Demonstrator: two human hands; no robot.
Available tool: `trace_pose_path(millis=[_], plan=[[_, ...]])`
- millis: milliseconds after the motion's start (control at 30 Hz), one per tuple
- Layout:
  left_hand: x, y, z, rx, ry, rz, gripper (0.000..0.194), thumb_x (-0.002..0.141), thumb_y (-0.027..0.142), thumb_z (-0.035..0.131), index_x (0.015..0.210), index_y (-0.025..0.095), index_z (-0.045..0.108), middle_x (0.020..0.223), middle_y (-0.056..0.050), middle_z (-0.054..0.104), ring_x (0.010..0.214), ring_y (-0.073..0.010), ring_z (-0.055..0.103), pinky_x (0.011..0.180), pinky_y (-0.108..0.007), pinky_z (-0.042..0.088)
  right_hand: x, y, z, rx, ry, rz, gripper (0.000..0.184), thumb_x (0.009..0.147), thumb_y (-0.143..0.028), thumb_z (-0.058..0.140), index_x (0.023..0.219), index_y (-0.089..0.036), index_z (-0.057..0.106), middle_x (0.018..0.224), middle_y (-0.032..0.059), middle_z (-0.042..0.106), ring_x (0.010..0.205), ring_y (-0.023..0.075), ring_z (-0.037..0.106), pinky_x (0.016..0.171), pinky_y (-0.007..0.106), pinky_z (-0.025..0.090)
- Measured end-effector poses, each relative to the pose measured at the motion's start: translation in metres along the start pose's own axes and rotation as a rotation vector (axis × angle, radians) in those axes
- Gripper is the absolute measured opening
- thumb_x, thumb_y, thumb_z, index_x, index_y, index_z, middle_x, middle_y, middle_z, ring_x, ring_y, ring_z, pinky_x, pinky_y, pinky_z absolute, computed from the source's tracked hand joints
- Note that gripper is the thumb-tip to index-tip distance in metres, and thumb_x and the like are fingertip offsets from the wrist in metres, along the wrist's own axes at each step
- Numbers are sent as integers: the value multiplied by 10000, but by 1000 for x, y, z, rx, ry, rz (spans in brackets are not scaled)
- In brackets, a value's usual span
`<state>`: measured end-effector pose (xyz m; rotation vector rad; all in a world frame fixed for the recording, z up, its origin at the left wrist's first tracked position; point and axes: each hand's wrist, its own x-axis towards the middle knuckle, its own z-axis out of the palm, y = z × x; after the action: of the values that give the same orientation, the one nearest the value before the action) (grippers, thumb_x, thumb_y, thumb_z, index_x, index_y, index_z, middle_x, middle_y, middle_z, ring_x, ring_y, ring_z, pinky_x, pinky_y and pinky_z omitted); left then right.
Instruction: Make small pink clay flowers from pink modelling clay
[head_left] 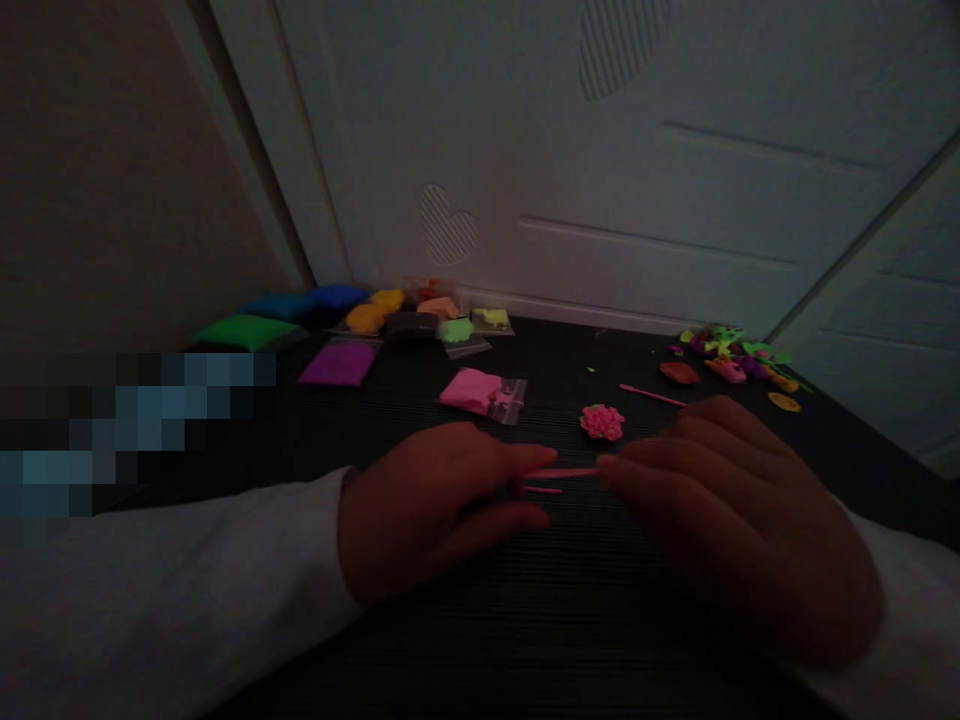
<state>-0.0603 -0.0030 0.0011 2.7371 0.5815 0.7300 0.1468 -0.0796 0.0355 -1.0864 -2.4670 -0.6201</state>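
A thin pink strip, perhaps of modelling clay, spans the gap between my hands low over the dark table. The fingers of my right hand are pressed together at its right end. My left hand has thumb and forefinger stretched apart; the strip's left end reaches under the forefinger, partly hidden. A shorter pink piece shows between that thumb and forefinger. Just beyond my hands sits a ruffled pink clay flower. A slim pink stick tool lies behind my right fingers.
An opened bag of pink clay lies past my left hand, with a purple pack and a green pack farther left. Colourful clay pieces are heaped at back right, near a red piece. A pale panel bounds the table's back.
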Motion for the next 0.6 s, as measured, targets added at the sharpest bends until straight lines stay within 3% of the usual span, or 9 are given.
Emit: trace_pose_path(millis=[67,167,233,333,433,600], plan=[[-1,0,2,142,5,124,280,797,197,432,1073,209,478,730,-5,576,653,-125,511,586,-254,409,-2,-11,-1,181,20,53,135,756,-119,486,865,-161,553,779,25,626,676,153,527,632,328,378],[-1,-2,2,254,86,242,300,809,117,379,1093,167,460,751,-31,597,692,-143,494,615,-281,396,-3,-15,4,700,-28,449,58,753,-243,530,800,-213,542,707,-26,595,642,105,538,566,230,410],[0,-4,2,306,122,273,315,808,108,390,1112,169,444,779,-31,616,730,-158,479,644,-305,390,-1,-16,7,1095,-142,709,102,773,-315,497,770,-216,518,673,-34,572,602,87,527,510,191,404],[0,-3,2,408,131,292,334,805,107,406,1128,187,434,798,-18,629,735,-172,461,667,-338,378,2,-16,9,1455,-368,863,112,779,-302,487,752,-193,479,630,-39,541,493,53,455,443,163,360],[3,-4,4,435,116,259,340,806,135,422,1142,188,424,871,-22,618,784,-183,458,704,-350,371,2,-9,6,1333,-464,850,95,776,-277,488,755,-197,442,545,-59,494,438,46,404,397,149,314],[11,-2,3,267,-68,-104,284,746,371,492,936,163,526,919,-46,546,876,-197,443,766,-349,369,-6,15,-3,811,-294,746,199,770,-355,474,924,-238,427,531,-68,516,445,85,460,394,185,350]])
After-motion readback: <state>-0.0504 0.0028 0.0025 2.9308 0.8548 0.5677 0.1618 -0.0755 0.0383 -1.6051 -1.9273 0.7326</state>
